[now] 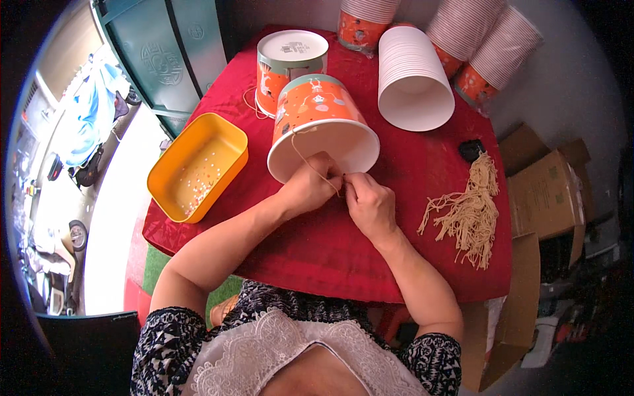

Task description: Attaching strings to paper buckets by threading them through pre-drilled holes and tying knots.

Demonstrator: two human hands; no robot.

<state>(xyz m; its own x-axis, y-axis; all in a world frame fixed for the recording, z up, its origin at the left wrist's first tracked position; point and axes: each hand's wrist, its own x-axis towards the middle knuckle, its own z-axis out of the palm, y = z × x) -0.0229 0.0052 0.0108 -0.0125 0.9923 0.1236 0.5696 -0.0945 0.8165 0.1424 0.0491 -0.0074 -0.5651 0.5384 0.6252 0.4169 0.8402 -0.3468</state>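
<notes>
An orange paper bucket [320, 105] with a white rim lies tilted at the middle of the table, its mouth toward me. A thin beige cord [306, 157] runs from the left part of its rim down to my hands. My left hand [312, 185] is closed in a pinch on the cord, close to the bucket's lower rim. Right beside it, my right hand [371, 203] is closed too, its fingertips meeting the left ones at the cord. The fingers partly hide the cord's end.
A second bucket [292, 47] stands upside down behind, with a cord beside it. A yellow tub [231, 135] at left holds small pale bits. At right lie a bundle of beige cords [479, 211] and nested white buckets [416, 99]. Cardboard boxes [545, 198] stand beyond the red-covered table [317, 264].
</notes>
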